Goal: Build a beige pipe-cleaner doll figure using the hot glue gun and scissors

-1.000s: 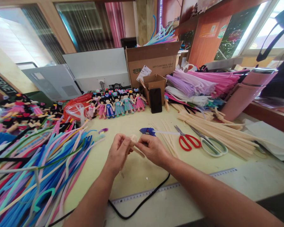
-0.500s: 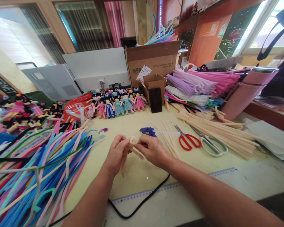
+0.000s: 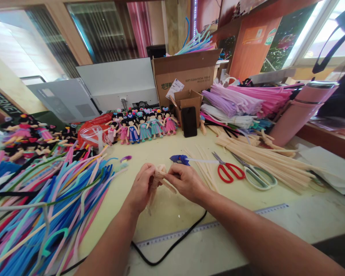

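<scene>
Both hands meet over the yellow table (image 3: 161,149). My left hand (image 3: 140,188) and my right hand (image 3: 185,182) pinch a small beige pipe-cleaner figure (image 3: 160,172) between them. Its rounded top sticks up above my fingertips and thin beige ends hang down below my left hand. Both hands have their fingers closed on it. A blue glue gun (image 3: 178,158) lies just behind my right hand.
A heap of coloured pipe cleaners (image 3: 46,199) fills the left. Finished dolls (image 3: 143,128) stand in a row at the back, next to a black phone (image 3: 189,121) and cardboard boxes (image 3: 186,73). Red scissors (image 3: 228,170), green scissors (image 3: 254,176) and beige stems (image 3: 276,161) lie right. A black cable (image 3: 172,245) crosses a ruler (image 3: 218,226).
My fingers have shifted slightly on the beige figure, turning it between them; its top now shows a little more. Both hands stay in the same spot.
</scene>
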A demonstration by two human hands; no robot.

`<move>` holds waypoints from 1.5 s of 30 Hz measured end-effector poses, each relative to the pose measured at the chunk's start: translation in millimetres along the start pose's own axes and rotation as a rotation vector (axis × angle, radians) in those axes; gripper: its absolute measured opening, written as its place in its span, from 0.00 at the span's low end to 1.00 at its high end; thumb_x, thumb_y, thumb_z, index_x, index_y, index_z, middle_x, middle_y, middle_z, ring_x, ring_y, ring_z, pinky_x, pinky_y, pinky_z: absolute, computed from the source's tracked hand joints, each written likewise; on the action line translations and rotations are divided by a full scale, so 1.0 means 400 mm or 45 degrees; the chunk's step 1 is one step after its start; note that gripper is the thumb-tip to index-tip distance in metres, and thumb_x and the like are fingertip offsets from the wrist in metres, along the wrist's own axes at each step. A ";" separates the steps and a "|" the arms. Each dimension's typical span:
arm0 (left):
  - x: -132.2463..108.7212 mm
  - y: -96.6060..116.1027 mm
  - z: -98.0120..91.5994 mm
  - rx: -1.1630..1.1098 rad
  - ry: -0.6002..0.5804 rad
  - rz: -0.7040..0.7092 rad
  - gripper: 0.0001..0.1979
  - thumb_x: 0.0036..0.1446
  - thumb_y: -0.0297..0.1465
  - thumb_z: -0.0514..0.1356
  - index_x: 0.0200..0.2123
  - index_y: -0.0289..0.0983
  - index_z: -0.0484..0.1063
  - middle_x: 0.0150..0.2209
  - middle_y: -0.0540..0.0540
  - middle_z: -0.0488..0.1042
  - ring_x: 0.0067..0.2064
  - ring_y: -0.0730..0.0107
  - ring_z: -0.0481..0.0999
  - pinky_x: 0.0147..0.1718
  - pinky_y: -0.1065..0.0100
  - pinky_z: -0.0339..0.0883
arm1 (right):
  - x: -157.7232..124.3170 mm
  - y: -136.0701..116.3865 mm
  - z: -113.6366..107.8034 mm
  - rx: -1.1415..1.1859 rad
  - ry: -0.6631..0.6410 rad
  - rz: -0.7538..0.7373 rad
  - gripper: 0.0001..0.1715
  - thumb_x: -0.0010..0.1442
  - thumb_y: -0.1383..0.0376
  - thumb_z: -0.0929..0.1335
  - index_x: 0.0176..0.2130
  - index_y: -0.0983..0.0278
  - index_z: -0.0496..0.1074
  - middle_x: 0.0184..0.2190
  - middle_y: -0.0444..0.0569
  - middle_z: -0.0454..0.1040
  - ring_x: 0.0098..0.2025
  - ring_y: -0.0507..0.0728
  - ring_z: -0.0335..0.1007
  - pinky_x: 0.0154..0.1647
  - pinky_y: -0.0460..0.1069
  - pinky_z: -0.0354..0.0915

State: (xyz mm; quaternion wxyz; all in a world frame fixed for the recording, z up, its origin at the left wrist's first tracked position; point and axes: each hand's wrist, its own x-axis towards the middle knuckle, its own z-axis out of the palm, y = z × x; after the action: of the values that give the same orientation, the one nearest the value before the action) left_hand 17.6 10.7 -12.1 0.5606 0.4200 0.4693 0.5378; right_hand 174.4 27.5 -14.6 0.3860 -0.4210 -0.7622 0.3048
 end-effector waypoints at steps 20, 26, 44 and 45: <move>-0.021 0.023 0.002 0.369 0.032 0.225 0.17 0.51 0.38 0.63 0.42 0.41 0.61 0.30 0.54 0.70 0.32 0.71 0.71 0.36 0.67 0.67 | 0.006 0.020 0.002 0.069 -0.023 0.107 0.17 0.60 0.60 0.67 0.23 0.63 0.65 0.19 0.40 0.62 0.23 0.49 0.55 0.25 0.46 0.49; -0.016 0.016 0.000 0.384 0.033 0.283 0.16 0.47 0.31 0.62 0.40 0.41 0.62 0.29 0.55 0.67 0.30 0.72 0.67 0.31 0.70 0.63 | 0.005 0.036 0.002 0.098 -0.051 0.088 0.18 0.60 0.60 0.66 0.22 0.62 0.63 0.19 0.39 0.59 0.23 0.49 0.54 0.24 0.46 0.50; -0.010 0.012 -0.011 0.371 -0.007 0.253 0.16 0.49 0.32 0.63 0.40 0.41 0.61 0.31 0.54 0.68 0.31 0.72 0.69 0.33 0.69 0.64 | 0.004 0.033 0.001 0.107 -0.058 0.129 0.17 0.60 0.60 0.66 0.22 0.62 0.63 0.19 0.40 0.60 0.24 0.50 0.54 0.25 0.46 0.50; -0.009 0.010 -0.014 0.370 -0.014 0.248 0.16 0.49 0.32 0.63 0.40 0.40 0.61 0.31 0.54 0.68 0.32 0.72 0.70 0.34 0.68 0.64 | 0.004 0.033 0.001 0.108 -0.057 0.124 0.17 0.60 0.60 0.66 0.22 0.62 0.63 0.19 0.39 0.60 0.24 0.50 0.54 0.25 0.46 0.50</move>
State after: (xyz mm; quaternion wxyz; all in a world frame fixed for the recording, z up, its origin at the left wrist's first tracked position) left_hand 11.5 7.3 -9.0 0.4417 0.5429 0.4963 0.5137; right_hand 179.0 35.1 -24.8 0.3711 -0.4340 -0.7356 0.3645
